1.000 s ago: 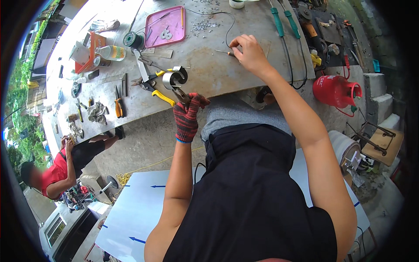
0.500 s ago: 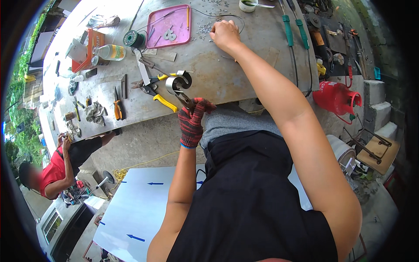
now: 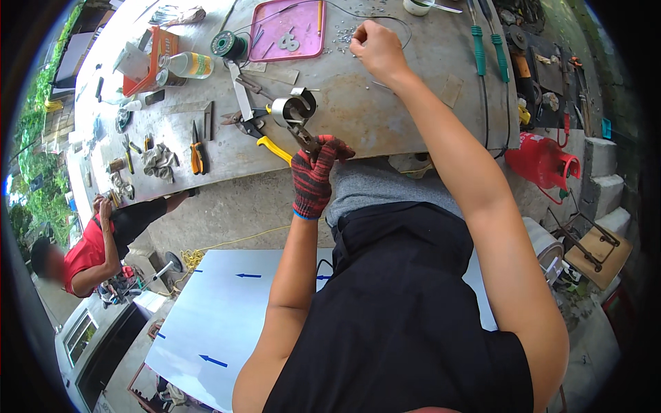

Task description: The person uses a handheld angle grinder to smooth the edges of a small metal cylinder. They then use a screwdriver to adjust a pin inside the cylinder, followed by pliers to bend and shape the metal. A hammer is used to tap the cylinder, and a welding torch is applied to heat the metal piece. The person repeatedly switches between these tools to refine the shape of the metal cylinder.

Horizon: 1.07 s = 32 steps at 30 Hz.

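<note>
My left hand [image 3: 313, 180], in a red-and-black striped glove, is closed around the handles of dark metal pliers [image 3: 303, 136] at the table's near edge. Their jaws hold a shiny curled metal strip [image 3: 284, 110], bent into two rounded loops. My bare right hand [image 3: 380, 51] is farther off over the table, thumb and fingertips pinched beside scattered small metal bits [image 3: 342, 34]. Whatever sits in that pinch is too small to make out. Just left of the metal strip lie tin snips [image 3: 274, 149] with yellow handles.
A pink tray [image 3: 322, 45] holds washers and rods, beside a green solder spool [image 3: 227, 45]. Two green-handled soldering irons [image 3: 478, 51] lie right, near a white cup [image 3: 417, 7]. Orange-handled pliers [image 3: 197, 157] lie left. A red gas cylinder [image 3: 540, 162] stands right; a person [image 3: 93, 255] stands left.
The whole view has shifted, so the table appears farther right and higher. My right hand's fingers look more tightly curled over the metal bits; my left hand keeps its hold on the pliers.
</note>
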Tool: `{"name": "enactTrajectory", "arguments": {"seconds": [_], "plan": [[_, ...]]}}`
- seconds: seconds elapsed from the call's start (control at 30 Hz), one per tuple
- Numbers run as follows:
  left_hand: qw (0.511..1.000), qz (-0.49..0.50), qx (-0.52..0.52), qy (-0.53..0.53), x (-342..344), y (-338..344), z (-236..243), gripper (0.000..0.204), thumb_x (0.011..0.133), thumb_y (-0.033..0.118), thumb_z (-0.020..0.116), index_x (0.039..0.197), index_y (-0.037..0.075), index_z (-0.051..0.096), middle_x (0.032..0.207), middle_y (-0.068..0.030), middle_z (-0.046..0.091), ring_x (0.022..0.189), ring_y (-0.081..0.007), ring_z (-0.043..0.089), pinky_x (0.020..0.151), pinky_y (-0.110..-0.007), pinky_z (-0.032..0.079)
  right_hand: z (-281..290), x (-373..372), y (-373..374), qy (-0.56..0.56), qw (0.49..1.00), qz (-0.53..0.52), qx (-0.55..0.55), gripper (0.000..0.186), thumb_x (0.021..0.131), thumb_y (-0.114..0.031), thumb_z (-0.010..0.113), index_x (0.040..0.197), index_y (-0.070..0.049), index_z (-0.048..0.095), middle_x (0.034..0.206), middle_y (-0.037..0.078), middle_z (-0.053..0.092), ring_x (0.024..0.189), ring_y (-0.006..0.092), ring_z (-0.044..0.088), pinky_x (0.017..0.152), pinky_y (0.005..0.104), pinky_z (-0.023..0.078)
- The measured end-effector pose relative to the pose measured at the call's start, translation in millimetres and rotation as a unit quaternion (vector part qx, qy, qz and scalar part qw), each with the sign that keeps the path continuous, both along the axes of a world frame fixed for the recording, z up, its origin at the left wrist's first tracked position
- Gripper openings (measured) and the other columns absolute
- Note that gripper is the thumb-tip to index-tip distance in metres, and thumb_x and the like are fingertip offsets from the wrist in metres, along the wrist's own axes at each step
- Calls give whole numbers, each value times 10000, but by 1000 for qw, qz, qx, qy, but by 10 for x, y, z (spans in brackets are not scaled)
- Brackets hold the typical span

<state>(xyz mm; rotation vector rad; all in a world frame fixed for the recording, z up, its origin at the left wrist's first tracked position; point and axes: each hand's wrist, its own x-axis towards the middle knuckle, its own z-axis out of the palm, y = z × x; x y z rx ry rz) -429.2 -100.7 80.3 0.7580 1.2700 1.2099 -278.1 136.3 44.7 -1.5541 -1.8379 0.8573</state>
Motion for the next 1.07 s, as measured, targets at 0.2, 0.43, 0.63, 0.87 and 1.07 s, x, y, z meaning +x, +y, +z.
{"name": "enactTrajectory", "arguments": {"seconds": [0.2, 0.43, 0.63, 0.87, 1.07], "plan": [[996, -7, 18, -83, 79, 16, 71, 321, 1029, 327, 650, 1049, 7, 664, 922, -162, 744, 866, -247, 717, 805, -380, 563, 1012, 218, -1007, 119, 987, 54, 90, 141, 835, -97, 782, 942, -47, 706, 887, 98, 708, 797, 228, 670, 719, 362, 532], [999, -23, 38, 8, 372, -17, 406, 285, 1038, 269, 650, 1081, -9, 702, 865, -82, 736, 820, -145, 682, 783, -309, 535, 1540, 211, -1576, 188, 963, 80, 176, 267, 810, 39, 791, 1018, -51, 651, 933, 71, 684, 858, 204, 701, 772, 326, 574], [997, -42, 50, 39, 504, -166, 560, 264, 1032, 253, 654, 1103, 10, 729, 808, -24, 707, 772, -103, 638, 734, -288, 511, 1613, 281, -1752, 172, 956, 77, 225, 290, 805, 45, 799, 1018, -47, 626, 939, 85, 682, 839, 220, 710, 745, 338, 576], [995, -63, 73, 38, 611, -275, 647, 259, 1029, 247, 667, 1098, 7, 736, 823, -31, 719, 772, -89, 637, 719, -279, 520, 1744, 439, -1919, 138, 952, 77, 261, 307, 785, 23, 826, 1001, -60, 623, 871, 83, 688, 820, 245, 690, 694, 361, 548], [990, -118, 58, 49, 624, -297, 681, 261, 1030, 243, 674, 1113, 2, 733, 862, -37, 742, 811, -89, 662, 746, -272, 539, 1794, 573, -1998, 113, 948, 69, 290, 303, 787, 7, 832, 996, -70, 626, 876, 82, 703, 819, 258, 679, 704, 378, 548]]}}
